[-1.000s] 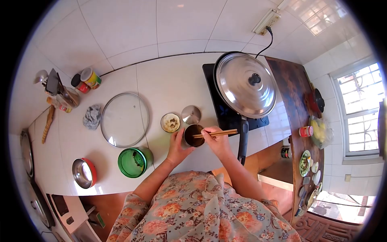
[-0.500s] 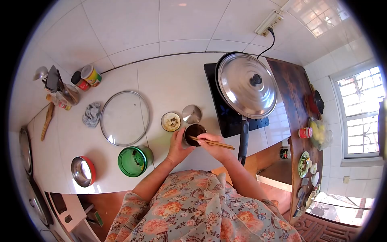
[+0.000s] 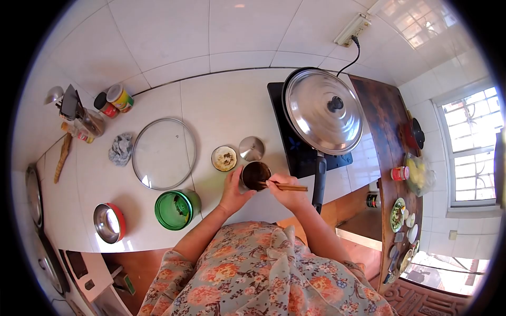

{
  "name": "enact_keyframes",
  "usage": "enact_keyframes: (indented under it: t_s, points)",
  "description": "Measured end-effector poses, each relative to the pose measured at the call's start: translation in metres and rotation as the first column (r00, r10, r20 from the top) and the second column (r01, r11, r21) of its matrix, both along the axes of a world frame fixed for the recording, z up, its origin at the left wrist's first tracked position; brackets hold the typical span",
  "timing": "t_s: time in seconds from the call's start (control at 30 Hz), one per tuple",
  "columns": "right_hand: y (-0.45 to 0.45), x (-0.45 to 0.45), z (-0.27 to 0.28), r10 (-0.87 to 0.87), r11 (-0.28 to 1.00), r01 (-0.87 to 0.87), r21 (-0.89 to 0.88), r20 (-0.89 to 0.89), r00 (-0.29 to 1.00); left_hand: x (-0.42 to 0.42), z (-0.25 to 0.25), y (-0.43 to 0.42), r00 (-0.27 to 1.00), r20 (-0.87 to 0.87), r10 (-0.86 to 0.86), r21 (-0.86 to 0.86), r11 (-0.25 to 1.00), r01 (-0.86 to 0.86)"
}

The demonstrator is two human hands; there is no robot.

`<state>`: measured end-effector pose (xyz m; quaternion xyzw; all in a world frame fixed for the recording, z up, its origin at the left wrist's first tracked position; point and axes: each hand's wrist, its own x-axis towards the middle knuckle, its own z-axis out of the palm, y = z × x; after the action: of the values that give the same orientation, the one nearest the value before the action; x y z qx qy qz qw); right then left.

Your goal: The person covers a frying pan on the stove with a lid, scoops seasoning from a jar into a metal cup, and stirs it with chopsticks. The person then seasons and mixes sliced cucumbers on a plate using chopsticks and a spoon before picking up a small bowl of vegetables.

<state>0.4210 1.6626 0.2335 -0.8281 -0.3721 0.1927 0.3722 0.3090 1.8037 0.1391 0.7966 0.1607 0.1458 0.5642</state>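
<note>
A small round container (image 3: 253, 170) with dark brown contents stands on the counter in front of me. My left hand (image 3: 233, 191) is curved around its left and near side, steadying it. In my right hand (image 3: 287, 191) is a pair of wooden chopsticks (image 3: 295, 187), their tips inside the container at its right side. Just behind the container lies a round metal lid (image 3: 251, 149). Left of that lid sits a small dish or lid with pale, brown-specked contents (image 3: 224, 158). What exactly the dark contents are I cannot tell.
A covered pan (image 3: 322, 113) sits on a black induction cooker (image 3: 279, 116), its handle (image 3: 319, 181) pointing toward me. To the left are a glass lid (image 3: 164, 152), a green jar (image 3: 177, 210), a red bowl (image 3: 109, 223) and a crumpled cloth (image 3: 121, 149).
The chopsticks have swung lower and now lie nearly level, with their tips nearer the container's right side. My right hand has shifted slightly right; my left hand stays around the container.
</note>
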Motion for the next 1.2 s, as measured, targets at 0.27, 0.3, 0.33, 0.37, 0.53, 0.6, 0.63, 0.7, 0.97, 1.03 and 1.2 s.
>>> enact_keyframes:
  t_s: [0.27,0.3,0.33,0.37,0.53,0.6,0.63,0.7,0.97,1.03,1.2]
  points:
    - [0.004,-0.001,-0.001,-0.071,0.997,0.067,-0.023,-0.248,0.966,0.000,0.004,0.003,1.000,0.003,-0.025,-0.021,0.999,0.025]
    - [0.003,0.000,0.002,-0.064,0.998,0.060,-0.023,-0.251,0.966,-0.003,0.005,0.004,1.000,0.000,-0.018,-0.021,1.000,0.018]
    - [0.003,0.002,0.005,-0.095,0.995,0.094,-0.020,-0.080,0.992,-0.007,0.006,0.005,1.000,-0.005,0.002,-0.090,0.996,-0.003]
    - [0.005,0.002,0.008,-0.126,0.992,0.127,-0.009,0.093,0.988,-0.012,0.006,0.006,1.000,-0.013,0.022,-0.158,0.987,-0.023]
    - [0.000,0.000,-0.008,-0.135,0.986,0.133,0.103,0.021,0.991,-0.053,-0.010,0.016,0.958,-0.274,0.089,0.237,0.971,-0.022]
    - [0.000,-0.002,-0.013,-0.151,0.978,0.155,0.143,-0.036,0.988,-0.056,-0.005,0.017,0.946,-0.294,0.135,0.392,0.920,-0.009]
    - [-0.001,-0.003,-0.014,-0.149,0.978,0.153,0.143,-0.039,0.988,-0.053,-0.002,0.017,0.931,-0.328,0.158,0.432,0.902,-0.001]
    - [-0.001,-0.002,-0.013,-0.157,0.981,0.161,0.113,-0.045,0.987,-0.049,-0.002,0.015,0.915,-0.358,0.184,0.470,0.882,0.006]
    - [-0.003,-0.005,-0.012,-0.152,0.977,0.160,0.138,-0.063,0.986,-0.041,0.000,0.017,0.874,-0.447,0.192,0.581,0.805,0.120]
    - [-0.002,-0.006,-0.013,-0.152,0.976,0.157,0.153,-0.046,0.987,-0.042,-0.002,0.018,0.881,-0.433,0.193,0.593,0.797,0.116]
    - [-0.004,-0.004,-0.016,-0.141,0.980,0.148,0.136,-0.059,0.988,-0.042,-0.006,0.015,0.901,-0.378,0.210,0.647,0.757,0.095]
